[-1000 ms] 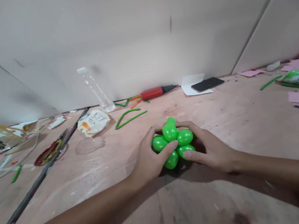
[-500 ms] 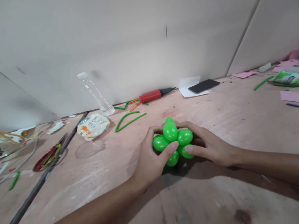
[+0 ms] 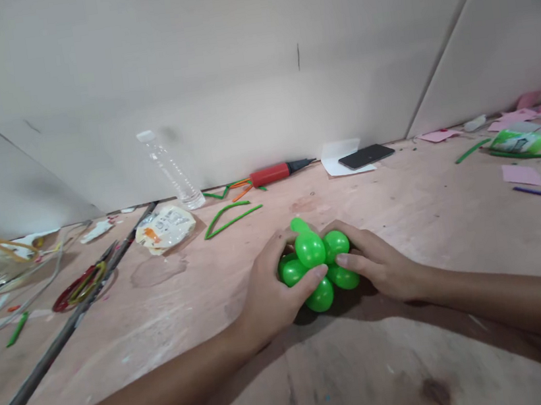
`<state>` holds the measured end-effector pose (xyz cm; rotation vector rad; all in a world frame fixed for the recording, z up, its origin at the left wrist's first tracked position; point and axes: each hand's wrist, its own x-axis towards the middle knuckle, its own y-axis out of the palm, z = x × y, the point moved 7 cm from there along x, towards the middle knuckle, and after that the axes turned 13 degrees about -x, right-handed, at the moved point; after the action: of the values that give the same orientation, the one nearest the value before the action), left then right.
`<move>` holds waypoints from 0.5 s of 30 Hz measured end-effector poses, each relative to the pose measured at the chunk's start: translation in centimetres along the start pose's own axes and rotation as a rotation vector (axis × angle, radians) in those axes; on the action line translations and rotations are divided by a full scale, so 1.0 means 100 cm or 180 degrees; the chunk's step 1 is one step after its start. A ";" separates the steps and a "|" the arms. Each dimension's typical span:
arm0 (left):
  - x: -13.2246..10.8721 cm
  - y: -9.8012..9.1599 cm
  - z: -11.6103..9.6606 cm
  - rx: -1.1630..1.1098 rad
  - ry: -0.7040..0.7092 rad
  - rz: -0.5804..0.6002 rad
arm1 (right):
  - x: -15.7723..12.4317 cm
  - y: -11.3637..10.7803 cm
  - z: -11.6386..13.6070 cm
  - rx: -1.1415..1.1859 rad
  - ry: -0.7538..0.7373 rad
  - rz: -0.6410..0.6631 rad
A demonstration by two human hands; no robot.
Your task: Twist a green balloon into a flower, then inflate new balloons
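A green twisted balloon (image 3: 310, 250), made of several round bubbles joined at a centre, sits between my hands just over the wooden table. My left hand (image 3: 275, 285) grips it from the left, its thumb pressed across the front near the middle. From the right, my right hand (image 3: 380, 261) clasps the bubbles on that side, thumb also in front near the centre. The other fingers of both hands are mostly hidden behind the balloon. A thinner green nub sticks up at the back of it.
Against the wall lie a red balloon pump (image 3: 271, 174), a tilted clear bottle (image 3: 174, 172) and a dark phone (image 3: 367, 156) on white paper. Limp green balloons (image 3: 232, 217) lie behind my hands. Scissors (image 3: 82, 285) rest by the table gap at left; pink paper (image 3: 522, 174) is at right.
Both hands have turned the balloon slightly; its front bubbles sit a little lower, and the upper nub leans left. The hands keep their hold. The whole view has shifted slightly.
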<state>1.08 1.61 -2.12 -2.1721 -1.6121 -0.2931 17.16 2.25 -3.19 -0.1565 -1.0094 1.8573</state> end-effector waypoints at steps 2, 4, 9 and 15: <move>-0.002 0.001 -0.002 0.0018 0.0028 0.0038 | -0.001 0.001 0.004 0.0050 -0.0129 0.0076; -0.003 0.000 -0.001 -0.0033 -0.0013 0.0049 | -0.002 0.000 0.005 0.0142 -0.0215 0.0065; -0.002 -0.008 0.005 -0.0728 -0.0143 -0.0172 | -0.002 -0.025 0.006 -0.0637 -0.0613 -0.0883; 0.003 -0.012 0.023 -0.1440 -0.0355 -0.0494 | 0.003 -0.004 0.015 -0.2184 -0.1242 -0.0307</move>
<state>-0.13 3.18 -3.77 -2.4236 -1.9316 -0.6488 16.51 1.71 -1.85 -0.1480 -1.8695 1.4135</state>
